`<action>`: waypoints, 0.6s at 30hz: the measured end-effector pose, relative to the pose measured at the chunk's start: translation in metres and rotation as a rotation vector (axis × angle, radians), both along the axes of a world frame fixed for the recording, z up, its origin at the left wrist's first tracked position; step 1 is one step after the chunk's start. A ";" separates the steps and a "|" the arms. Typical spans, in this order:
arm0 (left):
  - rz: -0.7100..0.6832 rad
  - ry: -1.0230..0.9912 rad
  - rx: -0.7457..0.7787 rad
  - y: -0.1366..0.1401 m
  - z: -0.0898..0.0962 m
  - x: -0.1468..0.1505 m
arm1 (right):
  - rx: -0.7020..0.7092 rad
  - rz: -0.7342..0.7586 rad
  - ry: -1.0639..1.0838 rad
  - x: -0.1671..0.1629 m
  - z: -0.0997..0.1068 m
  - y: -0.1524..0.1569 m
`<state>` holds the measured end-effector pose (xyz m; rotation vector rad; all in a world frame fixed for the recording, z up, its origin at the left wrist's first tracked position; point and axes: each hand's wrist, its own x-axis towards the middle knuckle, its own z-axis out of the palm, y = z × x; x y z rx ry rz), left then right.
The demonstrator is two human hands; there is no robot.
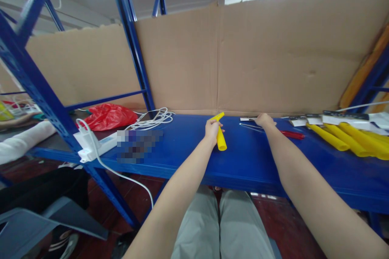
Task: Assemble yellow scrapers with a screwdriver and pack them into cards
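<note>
My left hand (212, 130) is closed around a yellow tube (222, 141) above the blue shelf. The tube's wide round end points toward me, and a narrower yellow part sticks out past my fingers at the top. My right hand (265, 121) is curled at the back of the shelf, with its fingertips mostly hidden. A small black-and-white card (247, 119) lies just left of it, and thin metal rods (251, 126) run out beneath it. To its right is a red-handled tool (292, 134) whose kind I cannot make out.
Several yellow tubes (330, 136) with black-and-white cards lie at the right. On the left are a white power strip (103, 145), a coiled white cable (158, 118) and a red plastic bag (107, 117). A cardboard sheet (273, 56) stands behind the shelf. Another person's sleeve (27, 141) shows far left.
</note>
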<state>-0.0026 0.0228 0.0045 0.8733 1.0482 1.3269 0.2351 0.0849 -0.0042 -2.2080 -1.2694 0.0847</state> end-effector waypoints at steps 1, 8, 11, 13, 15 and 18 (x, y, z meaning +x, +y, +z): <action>-0.002 0.013 0.002 -0.001 0.000 0.000 | -0.056 -0.024 -0.035 -0.002 0.000 -0.002; -0.035 0.060 0.020 -0.007 0.003 0.001 | -0.218 -0.054 -0.250 -0.018 0.010 -0.018; -0.001 0.028 0.018 -0.007 0.002 0.002 | -0.204 -0.059 -0.269 -0.022 0.016 -0.025; 0.017 0.022 0.025 -0.006 0.001 0.003 | -0.184 -0.054 -0.285 -0.022 0.023 -0.028; 0.013 0.051 0.029 -0.005 0.000 0.001 | -0.186 -0.044 -0.293 -0.018 0.030 -0.031; -0.037 0.129 0.027 0.000 0.004 -0.005 | -0.195 -0.024 -0.306 -0.001 0.039 -0.034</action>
